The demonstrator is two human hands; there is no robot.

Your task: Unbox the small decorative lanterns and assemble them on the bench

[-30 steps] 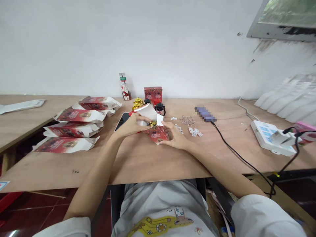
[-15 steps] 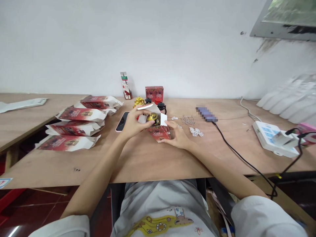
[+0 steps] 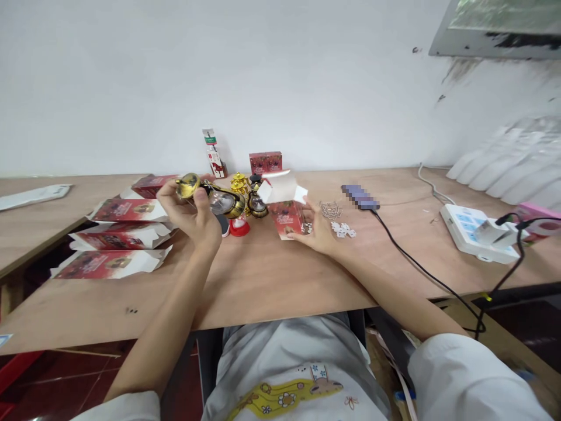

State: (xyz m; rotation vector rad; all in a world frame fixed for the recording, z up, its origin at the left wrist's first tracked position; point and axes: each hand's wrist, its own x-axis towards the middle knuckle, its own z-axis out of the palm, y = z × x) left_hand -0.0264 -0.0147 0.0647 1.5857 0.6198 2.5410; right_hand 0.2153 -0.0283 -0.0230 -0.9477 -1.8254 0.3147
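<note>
My left hand (image 3: 193, 216) is closed round the top part of a small bronze-coloured lantern (image 3: 223, 202), which is tilted sideways in the air with its base toward the right. In my right hand (image 3: 318, 230) is a red printed carton (image 3: 286, 218), held by its right side with the white top flaps standing open. Between the two hands stand a black-and-bronze lantern (image 3: 256, 204), a gold lantern (image 3: 239, 182) and a lantern with a red base (image 3: 239, 227). The inside of the carton cannot be seen.
Several unfolded red cartons (image 3: 114, 264) lie at the left. Two closed red boxes (image 3: 265, 162) stand by the wall. Small screws (image 3: 331, 210) and white pieces (image 3: 343, 230) are scattered right of the carton. A cabled phone (image 3: 360, 197) and a power strip (image 3: 477, 234) lie farther right.
The bronze lantern has come out of the carton's opening and moved left in my left hand. My right hand still holds the carton, now more upright.
</note>
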